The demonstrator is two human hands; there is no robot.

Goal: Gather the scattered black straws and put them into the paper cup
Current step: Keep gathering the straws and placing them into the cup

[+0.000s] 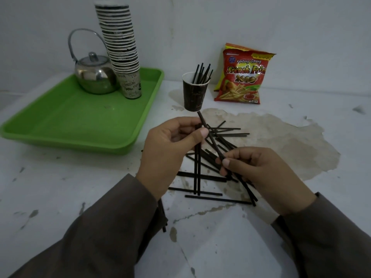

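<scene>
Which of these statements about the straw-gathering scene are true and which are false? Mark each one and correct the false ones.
1. The paper cup already holds several black straws. True.
2. The left hand is empty. False: it grips a few upright straws.
3. The metal teapot stands on the green tray. True.
4. The snack bag lies flat inside the tray. False: it stands off the tray, right of the cup.
5. The right hand pinches a slanted straw. True.
6. No loose straws remain on the table. False: many lie scattered beneath the hands.
</scene>
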